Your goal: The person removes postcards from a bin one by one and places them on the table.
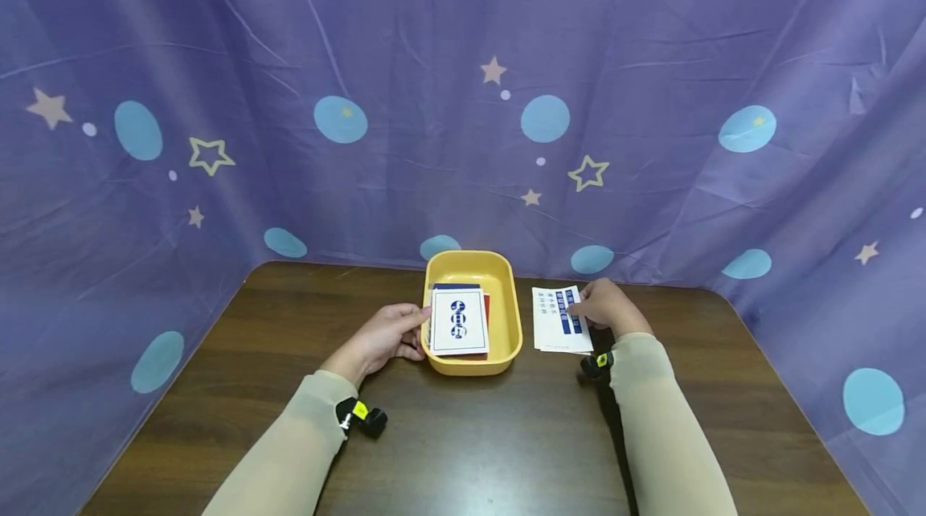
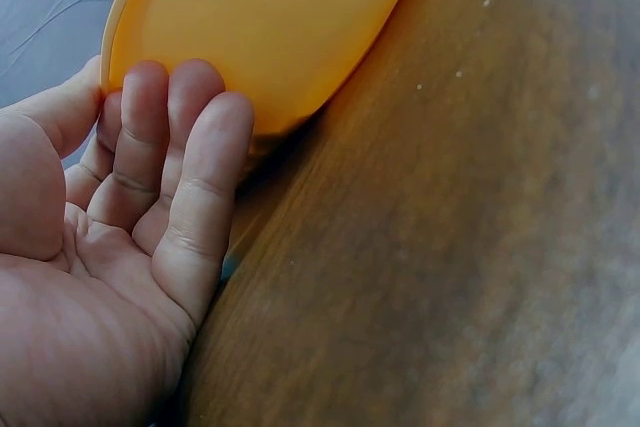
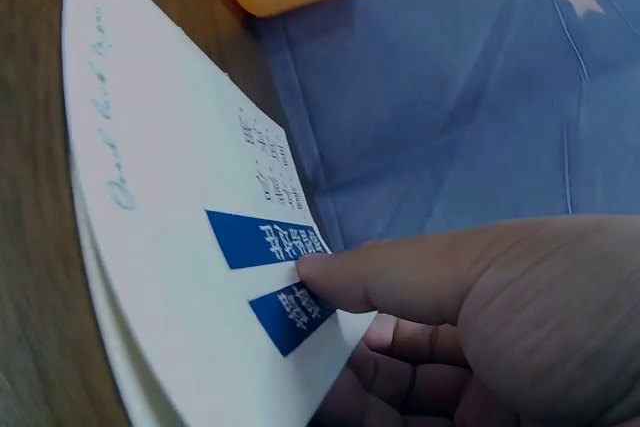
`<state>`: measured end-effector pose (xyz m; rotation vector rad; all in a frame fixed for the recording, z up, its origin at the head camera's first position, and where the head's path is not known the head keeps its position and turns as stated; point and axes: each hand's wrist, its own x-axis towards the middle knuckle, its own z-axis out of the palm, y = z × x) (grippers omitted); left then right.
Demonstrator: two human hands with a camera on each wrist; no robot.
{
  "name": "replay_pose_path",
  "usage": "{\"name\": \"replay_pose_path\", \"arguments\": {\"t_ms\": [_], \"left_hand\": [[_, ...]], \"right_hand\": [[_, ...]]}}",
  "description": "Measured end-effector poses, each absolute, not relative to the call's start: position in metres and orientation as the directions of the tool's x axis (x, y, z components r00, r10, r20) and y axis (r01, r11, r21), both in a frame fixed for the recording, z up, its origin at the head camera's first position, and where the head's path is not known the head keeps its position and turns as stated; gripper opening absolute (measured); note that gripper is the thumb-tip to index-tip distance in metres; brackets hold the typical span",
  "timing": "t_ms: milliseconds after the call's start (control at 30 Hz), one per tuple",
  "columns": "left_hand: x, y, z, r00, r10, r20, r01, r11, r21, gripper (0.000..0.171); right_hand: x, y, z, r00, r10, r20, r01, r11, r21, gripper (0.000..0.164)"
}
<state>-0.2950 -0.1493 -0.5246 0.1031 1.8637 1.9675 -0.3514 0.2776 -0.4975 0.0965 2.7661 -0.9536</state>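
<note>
In the head view my left hand point(image 1: 383, 339) holds the left side of a yellow plastic bin point(image 1: 515, 327). Its thumb lies at the rim, and the left wrist view shows its fingertips point(image 2: 215, 137) against the outer wall. A white card with a dark blue pattern point(image 1: 473, 339) lies on top of other cards in the bin, with blue and red edges showing under it. My right hand point(image 1: 611, 311) pinches a small stack of white cards point(image 1: 551, 335) to the bin's right. The thumb point(image 3: 400, 272) presses on their printed blue bands, and the other fingers curl beneath the edge.
A brown wooden table point(image 1: 463, 436) carries everything. Behind it and along both sides hangs a purple curtain point(image 1: 434, 34) with stars and blue dots. Each wrist wears a small black camera, the left one point(image 1: 372, 422) hanging low over the tabletop.
</note>
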Motion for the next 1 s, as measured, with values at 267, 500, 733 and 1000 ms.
{"name": "replay_pose_path", "arguments": {"t_ms": [267, 500, 733, 1000], "left_hand": [[-0.294, -0.15, -0.523, -0.911, 0.34, -0.232, -0.25, -0.009, 0.968, 0.033], [-0.293, -0.149, -0.524, -0.906, 0.356, -0.231, -0.252, -0.012, 0.968, 0.033], [-0.294, -0.148, -0.523, -0.909, 0.345, -0.233, -0.25, -0.004, 0.968, 0.033], [-0.294, -0.148, -0.524, -0.91, 0.346, -0.231, -0.244, 0.005, 0.97, 0.035]], "right_hand": [[-0.356, 0.255, -0.498, -0.982, -0.032, -0.185, 0.088, 0.79, -0.607, 0.03], [-0.358, 0.267, -0.501, -0.959, -0.097, -0.267, 0.166, 0.573, -0.803, 0.031], [-0.357, 0.277, -0.504, -0.961, -0.085, -0.263, 0.163, 0.592, -0.789, 0.029], [-0.356, 0.267, -0.5, -0.975, -0.013, -0.222, 0.131, 0.771, -0.623, 0.028]]}}
